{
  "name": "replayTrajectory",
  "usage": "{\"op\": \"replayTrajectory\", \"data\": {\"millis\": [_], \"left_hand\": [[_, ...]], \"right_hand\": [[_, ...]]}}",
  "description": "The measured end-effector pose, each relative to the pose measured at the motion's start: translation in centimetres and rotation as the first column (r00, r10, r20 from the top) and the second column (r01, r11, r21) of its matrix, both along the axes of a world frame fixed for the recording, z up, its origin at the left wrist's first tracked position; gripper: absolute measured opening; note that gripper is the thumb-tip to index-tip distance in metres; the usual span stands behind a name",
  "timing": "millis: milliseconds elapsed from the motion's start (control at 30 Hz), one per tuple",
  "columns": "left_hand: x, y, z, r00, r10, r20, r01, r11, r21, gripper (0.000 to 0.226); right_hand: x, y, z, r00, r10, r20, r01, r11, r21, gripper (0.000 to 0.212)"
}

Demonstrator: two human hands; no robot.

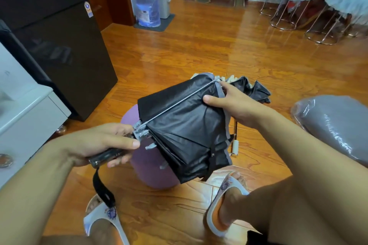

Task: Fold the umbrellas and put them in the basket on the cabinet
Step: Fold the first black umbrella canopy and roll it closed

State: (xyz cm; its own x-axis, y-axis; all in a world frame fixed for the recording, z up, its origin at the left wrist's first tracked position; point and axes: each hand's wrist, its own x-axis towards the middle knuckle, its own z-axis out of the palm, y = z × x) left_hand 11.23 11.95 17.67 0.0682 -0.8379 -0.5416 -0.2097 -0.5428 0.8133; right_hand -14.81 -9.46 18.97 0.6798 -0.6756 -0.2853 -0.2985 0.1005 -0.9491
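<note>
Fingers of the left hand (103, 141) are curled round the dark handle (107, 155) of the black umbrella (187, 125), thumb lying along the top near the metal runner; a black wrist strap (102, 187) hangs from the handle's end. Right hand (231, 103) pinches the grey-trimmed canopy edge at the far end, thumb on top of the cloth, remaining fingers hidden behind it. Umbrella is held clear of the floor, collapsed but with the canopy loose and unrolled, one metal rib exposed along its upper side. Both forearms reach in from the lower corners, wrists roughly level. Directly beneath lies a purple umbrella (151, 165) on the wooden floor (199, 45); a second dark umbrella (253, 89) lies just beyond the right hand. Left margin is bounded by a black refrigerator (59, 45) and a white cabinet (25, 109); right margin by a grey plastic-wrapped cushion (336, 125). Open floor extends ahead toward a water bottle (147, 2) and stools (298, 6). Slippered feet stand near the lower edge.
</note>
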Motion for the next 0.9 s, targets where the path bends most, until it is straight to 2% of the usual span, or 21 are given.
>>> {"op": "replayTrajectory", "data": {"millis": [67,100,133,167,200,233,300,367,400,433,467,500,533,567,633,700,800,900], "left_hand": [[0.1,0.2,0.5,0.995,-0.027,0.095,0.024,0.999,0.033,0.059],[-0.1,0.2,0.4,0.971,-0.016,0.238,0.011,1.000,0.024,0.046],[-0.3,0.1,0.0,0.896,-0.009,0.443,0.015,1.000,-0.009,0.039],[-0.6,0.2,-0.3,0.774,-0.003,0.633,0.049,0.997,-0.055,0.040],[-1.0,0.1,-0.8,0.648,-0.002,0.762,0.100,0.992,-0.082,0.050],[-1.5,0.1,-1.0,0.543,0.015,0.839,0.156,0.981,-0.118,0.064],[-1.5,0.3,-2.0,0.390,0.055,0.919,0.306,0.934,-0.186,0.090],[-0.9,0.3,-2.8,0.219,0.091,0.972,0.512,0.837,-0.194,0.096],[-0.7,0.3,-2.9,0.179,0.128,0.976,0.540,0.816,-0.206,0.095],[-0.8,0.4,-3.2,0.166,0.161,0.973,0.527,0.819,-0.226,0.094],[-0.8,0.6,-3.4,0.178,0.166,0.970,0.496,0.836,-0.234,0.093],[-0.8,0.8,-3.7,0.175,0.169,0.970,0.467,0.853,-0.233,0.092],[-0.8,0.7,-3.9,0.193,0.172,0.966,0.440,0.865,-0.242,0.092],[-0.7,0.7,-4.0,0.193,0.184,0.964,0.433,0.865,-0.253,0.092],[-0.4,0.4,-4.0,0.279,0.208,0.937,0.376,0.875,-0.306,0.090],[-0.4,0.2,-3.2,0.336,0.206,0.919,0.260,0.917,-0.301,0.089],[-1.3,0.2,-2.5,0.448,0.231,0.864,0.075,0.953,-0.293,0.091],[-1.0,0.4,-2.7,0.653,0.268,0.708,-0.105,0.958,-0.265,0.085]], "right_hand": [[0.6,0.2,-0.4,1.000,-0.027,-0.010,0.027,0.999,-0.021,0.052],[1.0,0.4,-0.8,0.996,-0.065,-0.065,0.062,0.997,-0.047,0.049],[1.5,0.8,-1.1,0.988,-0.089,-0.129,0.082,0.995,-0.061,0.049],[2.0,0.9,-1.8,0.976,-0.105,-0.189,0.095,0.993,-0.064,0.054],[2.4,1.1,-2.4,0.961,-0.134,-0.242,0.124,0.991,-0.057,0.060],[2.7,1.4,-2.7,0.947,-0.162,-0.277,0.152,0.987,-0.059,0.063],[2.8,1.3,-2.9,0.935,-0.190,-0.300,0.188,0.981,-0.037,0.061],[2.3,0.7,-2.5,0.930,-0.211,-0.302,0.220,0.975,-0.001,0.075],[2.1,0.6,-2.1,0.922,-0.231,-0.310,0.224,0.973,-0.057,0.085],[2.0,0.8,-1.4,0.911,-0.260,-0.319,0.209,0.960,-0.186,0.087],[1.8,1.2,-0.9,0.891,-0.321,-0.322,0.193,0.908,-0.372,0.078],[1.5,1.8,-0.8,0.865,-0.405,-0.294,0.187,0.807,-0.560,0.061],[1.3,3.0,-0.4,0.860,-0.448,-0.245,0.198,0.735,-0.648,0.047],[1.1,4.2,-0.4,0.870,-0.431,-0.239,0.196,0.747,-0.635,0.044],[1.0,6.7,-0.6,0.894,-0.269,-0.359,0.091,0.892,-0.442,0.050],[1.1,7.7,-1.5,0.889,-0.130,-0.440,0.008,0.963,-0.268,0.049],[1.3,7.2,-1.7,0.964,-0.110,-0.241,0.076,0.986,-0.149,0.026],[0.8,6.0,-0.5,0.987,-0.148,-0.059,0.140,0.982,-0.130,0.015]]}}
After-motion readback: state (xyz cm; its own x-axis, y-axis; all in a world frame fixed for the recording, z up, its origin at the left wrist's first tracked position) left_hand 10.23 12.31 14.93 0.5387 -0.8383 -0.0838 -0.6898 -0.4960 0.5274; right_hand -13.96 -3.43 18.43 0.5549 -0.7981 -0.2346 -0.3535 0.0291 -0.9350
